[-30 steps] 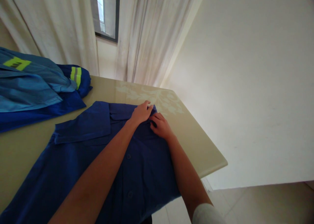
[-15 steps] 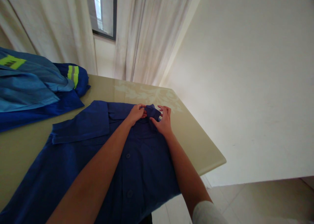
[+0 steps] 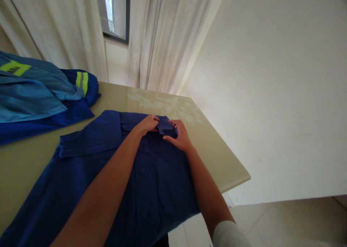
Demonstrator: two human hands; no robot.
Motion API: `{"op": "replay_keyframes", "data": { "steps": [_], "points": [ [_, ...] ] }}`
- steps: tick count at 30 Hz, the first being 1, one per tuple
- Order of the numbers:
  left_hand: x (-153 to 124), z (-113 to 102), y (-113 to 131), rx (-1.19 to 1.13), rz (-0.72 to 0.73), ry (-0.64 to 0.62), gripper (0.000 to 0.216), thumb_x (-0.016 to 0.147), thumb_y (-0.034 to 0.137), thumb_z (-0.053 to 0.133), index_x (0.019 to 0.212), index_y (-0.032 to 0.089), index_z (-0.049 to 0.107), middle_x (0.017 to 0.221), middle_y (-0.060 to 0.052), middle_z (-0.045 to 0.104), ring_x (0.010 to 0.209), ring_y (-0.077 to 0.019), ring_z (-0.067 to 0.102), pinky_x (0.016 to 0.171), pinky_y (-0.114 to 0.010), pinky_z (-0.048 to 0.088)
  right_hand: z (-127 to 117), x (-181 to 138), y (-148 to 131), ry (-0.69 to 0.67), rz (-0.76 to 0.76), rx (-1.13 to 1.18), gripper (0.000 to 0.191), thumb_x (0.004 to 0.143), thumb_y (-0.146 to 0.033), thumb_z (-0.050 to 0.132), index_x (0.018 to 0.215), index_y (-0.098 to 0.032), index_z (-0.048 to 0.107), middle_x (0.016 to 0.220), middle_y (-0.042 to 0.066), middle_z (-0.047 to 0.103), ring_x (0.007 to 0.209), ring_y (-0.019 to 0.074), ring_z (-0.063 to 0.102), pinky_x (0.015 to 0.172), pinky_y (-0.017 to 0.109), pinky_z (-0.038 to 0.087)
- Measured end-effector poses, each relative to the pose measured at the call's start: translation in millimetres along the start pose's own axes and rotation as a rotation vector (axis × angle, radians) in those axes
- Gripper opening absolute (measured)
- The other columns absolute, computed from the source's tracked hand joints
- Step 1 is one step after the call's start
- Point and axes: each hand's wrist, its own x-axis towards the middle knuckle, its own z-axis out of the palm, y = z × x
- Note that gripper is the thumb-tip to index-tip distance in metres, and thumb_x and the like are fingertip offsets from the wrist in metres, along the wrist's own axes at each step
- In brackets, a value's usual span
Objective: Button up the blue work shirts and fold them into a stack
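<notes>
A dark blue button-front shirt (image 3: 162, 182) lies spread over the near part of the table, its lower edge hanging past the table's front edge. My left hand (image 3: 148, 125) is closed on the cloth at the shirt's far edge, its fingertips partly hidden by fabric. Just right of it, my right hand (image 3: 181, 135) curls its thumb and fingers around a folded-over flap of the shirt (image 3: 166, 127). Whether this flap is collar or sleeve I cannot tell. Another wide flap (image 3: 92, 137) is folded flat on the shirt's left side. Buttons show down the front.
A pile of blue garments (image 3: 40, 91) with yellow-green reflective strips occupies the table's far left. The pale table (image 3: 217, 160) has a leaf pattern and ends in a corner at the right. Curtains (image 3: 165, 37) and a white wall (image 3: 271, 77) stand behind and to the right.
The flap between my hands has been turned down flatter toward the shirt. My right hand has lowered slightly with it, and my left hand has shifted a little left.
</notes>
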Motion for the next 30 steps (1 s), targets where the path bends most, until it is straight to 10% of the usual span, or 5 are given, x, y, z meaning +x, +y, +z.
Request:
{"op": "replay_keyframes", "data": {
  "steps": [6, 13, 20, 27, 30],
  "points": [
    [2, -2, -3, -0.049, -0.001, 0.067, 0.056, 0.081, 0.004, 0.055, 0.136, 0.013, 0.058, 0.098, -0.011, 0.076, 0.074, -0.0173, 0.073, 0.069, -0.028, 0.06, 17, 5, 1, -0.187, -0.067, -0.207, 0.067, 0.082, -0.039, 0.079, 0.139, -0.019, 0.051, 0.134, 0.017, 0.055, 0.128, 0.0315, 0.05, 0.113, 0.05, 0.04],
    [4, -2, -2, -0.052, 0.015, 0.051, 0.037, 0.088, 0.01, 0.055, 0.122, 0.019, 0.068, 0.097, -0.008, 0.074, 0.073, -0.0152, 0.072, 0.071, -0.028, 0.061, -1, 5, 8, 0.024, 0.099, -0.199, 0.036, 0.079, -0.008, 0.051, 0.108, -0.02, 0.068, 0.103, 0.008, 0.068, 0.098, 0.0227, 0.062, 0.094, 0.035, 0.048],
    [8, -14, -11, 0.554, 0.145, 0.185, 0.029, 0.079, 0.026, 0.077, 0.108, 0.022, 0.077, 0.105, -0.01, 0.076, 0.098, -0.0274, 0.073, 0.09, -0.036, 0.057, 8, 3, -12, -0.463, -0.032, -0.01, 0.022, 0.082, -0.013, 0.061, 0.099, -0.021, 0.073, 0.084, 0.0, 0.07, 0.071, 0.0145, 0.061, 0.076, 0.026, 0.047],
    [2, -16, -7, 0.749, 0.098, 0.22, 0.034, 0.09, 0.054, 0.063, 0.095, 0.023, 0.077, 0.108, -0.016, 0.076, 0.109, -0.0373, 0.07, 0.094, -0.045, 0.052, 5, 5, 10, -0.008, 0.174, -0.14, 0.028, 0.104, -0.035, 0.047, 0.097, -0.021, 0.07, 0.093, 0.006, 0.069, 0.086, 0.018, 0.062, 0.084, 0.029, 0.046],
    [0, -7, -6, 0.674, 0.119, 0.274, 0.04, 0.09, 0.056, 0.064, 0.106, 0.02, 0.072, 0.108, -0.015, 0.076, 0.108, -0.0344, 0.07, 0.093, -0.041, 0.053, 6, 2, 23, -0.056, 0.312, -0.242, 0.019, 0.097, -0.039, 0.062, 0.094, -0.022, 0.068, 0.086, 0.005, 0.067, 0.079, 0.0182, 0.06, 0.079, 0.029, 0.046]
  ]
}}
